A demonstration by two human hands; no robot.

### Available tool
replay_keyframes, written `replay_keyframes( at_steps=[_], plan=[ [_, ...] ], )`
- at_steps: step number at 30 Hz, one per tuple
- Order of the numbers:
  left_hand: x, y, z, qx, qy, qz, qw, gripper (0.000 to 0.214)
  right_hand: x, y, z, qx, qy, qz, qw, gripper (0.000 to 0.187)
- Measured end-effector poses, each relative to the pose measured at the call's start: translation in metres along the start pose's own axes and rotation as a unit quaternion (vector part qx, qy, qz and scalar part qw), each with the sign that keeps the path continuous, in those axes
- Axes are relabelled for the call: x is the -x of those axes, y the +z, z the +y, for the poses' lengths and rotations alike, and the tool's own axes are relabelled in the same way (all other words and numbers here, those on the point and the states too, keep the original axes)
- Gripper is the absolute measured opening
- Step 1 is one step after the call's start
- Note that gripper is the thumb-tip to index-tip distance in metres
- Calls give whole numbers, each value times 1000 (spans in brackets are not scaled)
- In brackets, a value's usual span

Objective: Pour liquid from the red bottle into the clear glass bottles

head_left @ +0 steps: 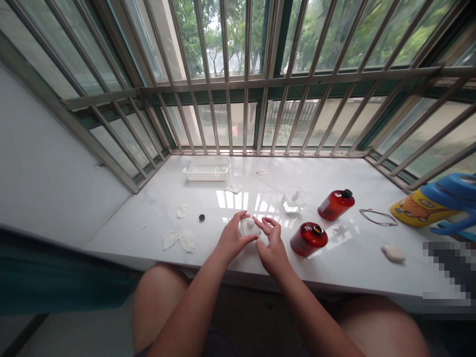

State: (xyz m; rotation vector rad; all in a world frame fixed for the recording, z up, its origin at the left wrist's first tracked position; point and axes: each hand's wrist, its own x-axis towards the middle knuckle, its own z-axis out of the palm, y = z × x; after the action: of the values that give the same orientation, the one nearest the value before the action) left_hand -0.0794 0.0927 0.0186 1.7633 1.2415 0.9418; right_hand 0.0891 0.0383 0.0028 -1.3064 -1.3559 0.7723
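Near the front of the white ledge, a small clear square container (256,230) with a white rounded top sits between my hands. My left hand (232,236) is closed around its left side, thumb along the near edge and fingers at the far edge. At its right side is my right hand (274,245), fingers apart and stretched toward the top; whether they touch it is hard to tell. Just right of that hand stands a red-brown bottle (305,243) without a cap. A second red-brown bottle (332,206), with a black cap, stands behind it.
Beyond my hands is another clear square container (291,204). A black cap (202,217) and crumpled tissues (182,212) lie left. A white basket (206,174) stands near the window bars. Rightward are a cord loop (377,223), a pale lump (393,254) and a blue-yellow bottle (424,203).
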Motion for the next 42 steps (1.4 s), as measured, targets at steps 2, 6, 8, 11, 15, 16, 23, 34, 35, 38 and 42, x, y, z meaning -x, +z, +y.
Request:
replay_keyframes(
  at_steps=[2,6,8,11,15,16,23,34,35,38,42],
  plan=[
    [0,0,-1,0,-3,1,1000,86,1,0,2,-1,4,32,999,54],
    [-1,1,-3,1,-4,4,1000,88,3,-1,2,-10,-4,48,999,53],
    [0,1,-3,2,-3,7,1000,88,4,-1,-2,-10,-2,20,1000,58],
    [0,2,-1,4,-5,9,1000,88,8,0,-7,-5,6,20,1000,54],
    [0,1,1,-2,-9,11,1000,88,12,5,-10,-25,0,29,999,57],
    [0,1,1,-3,-8,12,1000,88,13,6,-11,-25,-3,20,999,62],
    [1,3,2,-18,0,12,1000,88,25,0,-15,-11,-17,42,999,54],
    [8,-101,-54,-250,9,141,958,58,90,-49,-24,109,-100,35,988,43],
    [7,-111,-62,-293,-9,143,945,48,92,-52,-26,114,-110,31,987,43],
    [1,-130,-78,-364,-51,116,923,26,97,-57,-31,120,-142,28,982,42],
    [-2,-133,-80,-371,-67,109,920,18,97,-57,-33,121,-170,13,978,37]
  ],
)
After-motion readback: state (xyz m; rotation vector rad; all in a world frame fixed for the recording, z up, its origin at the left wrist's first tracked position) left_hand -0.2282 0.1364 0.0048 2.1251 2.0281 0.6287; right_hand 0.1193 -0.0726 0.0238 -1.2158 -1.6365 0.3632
